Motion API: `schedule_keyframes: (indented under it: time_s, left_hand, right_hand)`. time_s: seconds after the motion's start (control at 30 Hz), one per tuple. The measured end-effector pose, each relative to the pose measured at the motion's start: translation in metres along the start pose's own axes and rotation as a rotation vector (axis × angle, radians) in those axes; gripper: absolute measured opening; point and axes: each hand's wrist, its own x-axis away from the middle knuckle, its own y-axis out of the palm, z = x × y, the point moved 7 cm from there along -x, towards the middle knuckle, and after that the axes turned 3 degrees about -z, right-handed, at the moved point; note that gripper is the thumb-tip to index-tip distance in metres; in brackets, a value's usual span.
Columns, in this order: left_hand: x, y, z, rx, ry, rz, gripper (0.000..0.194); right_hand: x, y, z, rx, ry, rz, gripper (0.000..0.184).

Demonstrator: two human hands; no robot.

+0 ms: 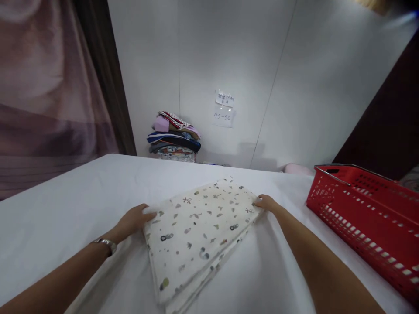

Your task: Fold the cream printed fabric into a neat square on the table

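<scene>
Holding the printed cloth (199,231) by its two side edges, head view. Left hand (135,220) on its left edge near the upper left corner: thumb and fingers slightly apart, fingertips at the fabric. Can't tell how firmly they close on it. Right hand (266,203) has the right corner, fingertips nearly together at the edge, thumb side partly hidden.

Cloth is folded in layers, off-white with small grey, green and brown motifs. Bulk of it sits between my hands and runs down toward me, below the level of both grips; top edge slants up to a corner between them, farther out than either hand. Layer edges show along the lower right side. It lies over the white tabletop (81,196); can't tell how much of the near end touches.

Metal band (108,245) on my left wrist. Red basket (369,218) on the right, apart from the cloth, beyond my right forearm. Stack of folded fabrics (175,137) past the far table edge, against the pale wall (209,52). Two paper labels (224,109) on the wall, lower one reads 45-50.
</scene>
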Motion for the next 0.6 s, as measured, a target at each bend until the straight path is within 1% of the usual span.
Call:
schedule_keyframes:
  time_s: [0.03,0.1,0.2,0.23,0.27,0.33,0.4,0.47,0.53,0.6]
  left_hand:
    - [-0.006,-0.001,0.001,-0.018,0.011,-0.017,0.038]
    - [-0.025,-0.008,0.008,-0.061,0.037,-0.047,0.036]
    - [-0.063,-0.024,0.031,-0.117,0.081,0.021,0.037]
    - [-0.075,-0.026,0.039,-0.114,0.099,0.042,0.037]
    - [-0.085,-0.024,0.045,-0.109,0.099,0.043,0.037]
    - [-0.095,-0.011,0.051,-0.090,0.057,-0.038,0.045]
    - [-0.091,0.001,0.052,-0.068,0.044,-0.056,0.053]
    - [-0.076,0.007,0.047,-0.053,0.038,-0.039,0.057]
    - [-0.053,0.003,0.038,-0.006,0.036,-0.008,0.055]
    - [-0.024,-0.007,0.027,0.073,0.030,0.018,0.051]
  right_hand:
    - [0.001,0.000,0.003,-0.008,0.014,-0.035,0.046]
    - [0.012,-0.001,0.012,-0.038,0.039,-0.095,0.040]
    - [0.045,0.003,0.029,-0.115,0.047,-0.147,0.035]
    - [0.058,0.007,0.035,-0.144,0.043,-0.157,0.035]
    - [0.072,0.010,0.041,-0.163,0.043,-0.159,0.036]
    - [0.094,0.015,0.053,-0.150,0.051,-0.107,0.036]
    - [0.110,0.016,0.063,-0.090,0.046,-0.043,0.035]
    - [0.119,0.013,0.068,-0.029,0.020,0.032,0.039]
    - [0.124,0.010,0.070,0.015,-0.014,0.096,0.048]
    - [0.125,0.009,0.070,0.059,-0.031,0.123,0.057]
